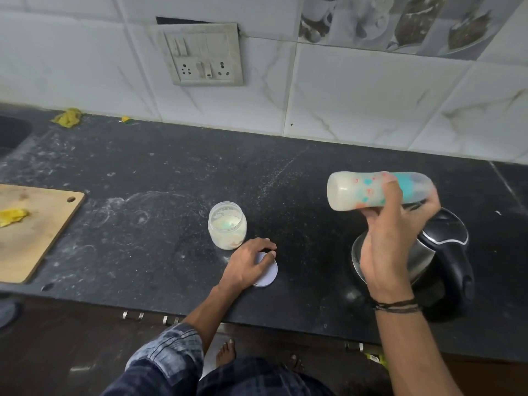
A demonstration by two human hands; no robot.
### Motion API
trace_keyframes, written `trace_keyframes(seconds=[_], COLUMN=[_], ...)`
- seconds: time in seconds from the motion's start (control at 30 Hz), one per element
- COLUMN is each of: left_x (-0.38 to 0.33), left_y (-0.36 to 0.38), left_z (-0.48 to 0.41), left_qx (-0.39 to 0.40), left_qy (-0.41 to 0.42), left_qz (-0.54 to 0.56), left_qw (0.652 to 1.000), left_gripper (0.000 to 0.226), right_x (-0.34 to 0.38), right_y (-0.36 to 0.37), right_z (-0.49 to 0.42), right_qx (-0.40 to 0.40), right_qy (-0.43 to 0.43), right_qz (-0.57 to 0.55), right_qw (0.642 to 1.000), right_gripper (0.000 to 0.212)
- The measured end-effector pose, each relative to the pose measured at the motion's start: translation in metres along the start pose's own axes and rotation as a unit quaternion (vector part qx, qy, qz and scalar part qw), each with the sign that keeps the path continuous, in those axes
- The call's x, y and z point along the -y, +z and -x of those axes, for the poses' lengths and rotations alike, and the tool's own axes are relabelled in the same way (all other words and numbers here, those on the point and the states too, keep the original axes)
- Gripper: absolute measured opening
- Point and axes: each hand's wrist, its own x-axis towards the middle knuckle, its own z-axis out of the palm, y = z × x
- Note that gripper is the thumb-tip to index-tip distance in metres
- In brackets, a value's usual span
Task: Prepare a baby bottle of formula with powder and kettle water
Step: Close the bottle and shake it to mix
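Observation:
My right hand (391, 241) grips a baby bottle (363, 191) lying sideways in the air above the kettle, its base pointing left. The bottle holds milky white liquid and has a teal collar and a clear cap. An open clear jar of formula powder (227, 228) stands on the black counter (143, 201), with a scoop inside it. My left hand (248, 262) rests on the jar's white lid (268, 272), which lies flat on the counter just right of the jar, fingers curled over its far edge. The black and steel kettle (440, 258) stands at the right, partly behind my right wrist.
A wooden cutting board (37, 238) with a yellow scrap lies at the left edge. A sink (11, 132) sits at the far left. Yellow scraps (67, 117) lie by the tiled wall. A switch and socket plate (205, 55) is on the wall.

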Motion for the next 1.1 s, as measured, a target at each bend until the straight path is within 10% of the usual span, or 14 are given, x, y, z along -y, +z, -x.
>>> trace_keyframes(seconds=[0.13,0.3,0.43,1.1], left_x=[0.001,0.000,0.001,-0.002], left_y=[0.000,-0.001,-0.001,-0.001], left_z=[0.001,0.000,0.000,0.000], left_qx=[-0.004,0.000,-0.001,0.001], left_qy=[0.003,0.000,0.006,0.006], left_qz=[-0.002,-0.005,-0.003,-0.004], left_qw=[1.000,1.000,1.000,1.000], left_gripper=[0.026,0.026,0.027,0.029], right_x=[-0.008,-0.004,-0.009,0.003], right_y=[-0.002,0.000,-0.006,-0.001], right_z=[0.005,0.000,0.000,-0.003], right_qx=[0.099,0.008,0.141,0.003], right_qy=[0.029,-0.008,0.040,-0.004], right_qz=[0.072,0.004,0.110,0.006], right_qw=[0.992,1.000,0.983,1.000], right_gripper=[0.059,0.062,0.062,0.060])
